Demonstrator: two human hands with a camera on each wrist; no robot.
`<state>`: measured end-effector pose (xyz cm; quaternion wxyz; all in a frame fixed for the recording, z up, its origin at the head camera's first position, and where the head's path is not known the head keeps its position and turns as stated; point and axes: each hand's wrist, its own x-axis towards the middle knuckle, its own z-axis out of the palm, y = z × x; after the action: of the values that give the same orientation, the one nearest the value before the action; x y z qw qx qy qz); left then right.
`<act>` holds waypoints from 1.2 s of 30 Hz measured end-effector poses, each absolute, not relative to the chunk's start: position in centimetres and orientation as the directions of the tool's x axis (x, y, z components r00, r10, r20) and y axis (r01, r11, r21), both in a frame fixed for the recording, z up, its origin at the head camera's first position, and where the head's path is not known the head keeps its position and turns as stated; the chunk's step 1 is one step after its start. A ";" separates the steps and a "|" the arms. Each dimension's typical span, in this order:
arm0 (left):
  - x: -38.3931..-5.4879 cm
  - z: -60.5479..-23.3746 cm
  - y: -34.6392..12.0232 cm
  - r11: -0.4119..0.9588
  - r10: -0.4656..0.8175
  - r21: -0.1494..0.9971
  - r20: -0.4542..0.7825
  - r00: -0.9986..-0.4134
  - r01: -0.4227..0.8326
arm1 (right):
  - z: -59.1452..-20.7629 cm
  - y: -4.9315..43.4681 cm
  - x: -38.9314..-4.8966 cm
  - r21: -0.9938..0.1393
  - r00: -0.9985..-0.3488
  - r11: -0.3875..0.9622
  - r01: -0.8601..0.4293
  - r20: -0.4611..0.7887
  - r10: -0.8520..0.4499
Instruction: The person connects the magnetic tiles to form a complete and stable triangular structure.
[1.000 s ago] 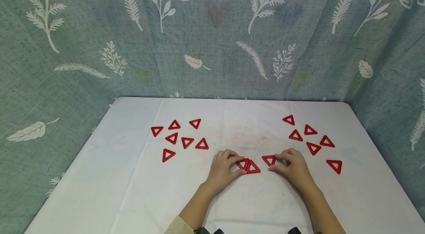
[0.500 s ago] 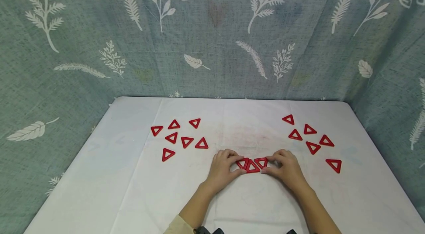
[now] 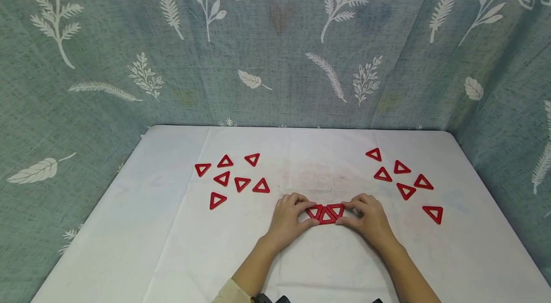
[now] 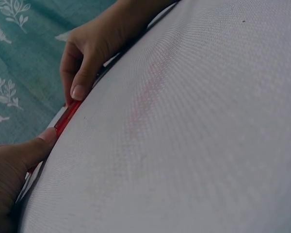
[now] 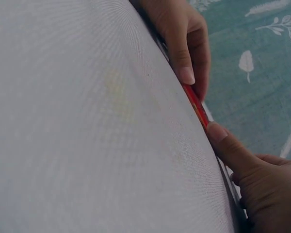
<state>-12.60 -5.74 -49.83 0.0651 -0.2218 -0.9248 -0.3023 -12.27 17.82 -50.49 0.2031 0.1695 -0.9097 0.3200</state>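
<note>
In the head view, three red hollow triangular tiles lie side by side flat on the white table, forming a short row. My left hand [image 3: 289, 221] pinches the left tile [image 3: 316, 206] with thumb and index finger at its outer side. On the other end, my right hand [image 3: 369, 220] pinches the right tile [image 3: 336, 206] the same way. Between them sits the middle tile [image 3: 327, 221], point away from me, touching both neighbours. Both wrist views show the row edge-on as a thin red strip [image 4: 65, 119] between the two thumbs; the tiles' faces are hidden there.
Several loose red triangles [image 3: 242, 179] lie scattered on the left of the white-covered table [image 3: 172, 255]. Several more triangles [image 3: 406, 185] lie on the right. A green-grey leaf-patterned curtain [image 3: 275, 54] stands behind the table and along its sides.
My right hand has moved left, bringing its tile across the gap against the middle tile. My left hand stays in place on the left tile. The scattered triangles have not moved.
</note>
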 end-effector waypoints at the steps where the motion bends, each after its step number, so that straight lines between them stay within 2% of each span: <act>1: -12.6 -49.8 -5.7 0.719 0.370 0.531 0.254 -0.894 0.449 | -50.5 17.8 -12.3 -0.511 -0.856 0.736 -0.444 0.484 -0.180; 10: -12.5 -49.8 -5.8 0.711 0.376 0.526 0.276 -0.884 0.467 | -50.4 17.8 -12.2 -0.503 -0.861 0.746 -0.435 0.474 -0.183; 21: -12.5 -49.8 -5.7 0.711 0.368 0.538 0.263 -0.892 0.452 | -50.6 18.2 -12.1 -0.563 -0.879 0.710 -0.423 0.446 -0.169; 28: -12.6 -50.2 -5.5 0.707 0.352 0.558 0.254 -0.901 0.434 | -50.4 19.2 -11.5 -0.622 -0.916 0.712 -0.327 0.394 -0.076; 36: -12.6 -50.2 -5.6 0.697 0.324 0.568 0.296 -0.899 0.438 | -50.0 20.9 -11.4 -0.633 -0.901 0.700 -0.331 0.432 -0.035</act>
<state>-12.59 -5.63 -50.16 0.0867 -0.2079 -0.9170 -0.3293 -11.40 20.95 -50.04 0.1979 0.1016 -0.9003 0.3740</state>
